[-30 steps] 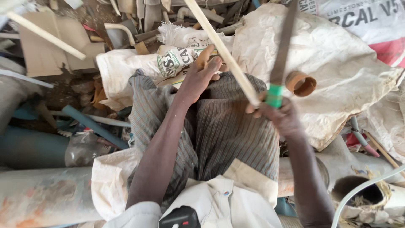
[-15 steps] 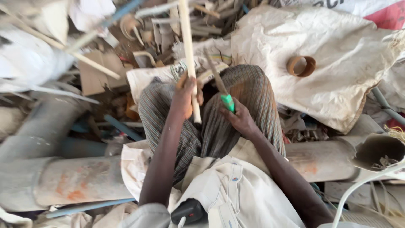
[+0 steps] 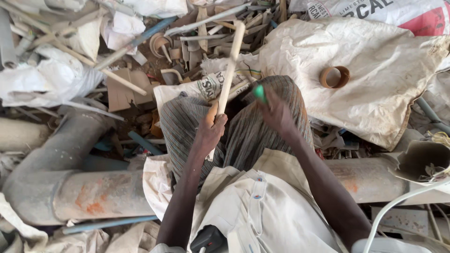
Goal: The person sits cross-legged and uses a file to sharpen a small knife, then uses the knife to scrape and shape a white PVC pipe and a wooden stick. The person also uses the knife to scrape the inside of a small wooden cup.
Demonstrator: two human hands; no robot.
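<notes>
Pipe (image 3: 228, 75), thin and pale, slants over the lap toward 12 o'clock, clenched low by the left hand (image 3: 209, 132). The right hand (image 3: 276, 112) grips a green-handled tool (image 3: 259, 92) beside it; no cut shows yet. At 2 o'clock, a ring (image 3: 334, 77) lies on a sack (image 3: 375, 61).

Daylight falls evenly on a cluttered ground of bare dirt (image 3: 140, 61), strewn with cut pipe offcuts (image 3: 201, 40) and scraps. Large grey pipes (image 3: 70, 140) lie at the left and a dusty pale one (image 3: 103, 194) runs across below. Crumpled white woven sacks (image 3: 375, 70) cover the right side.
</notes>
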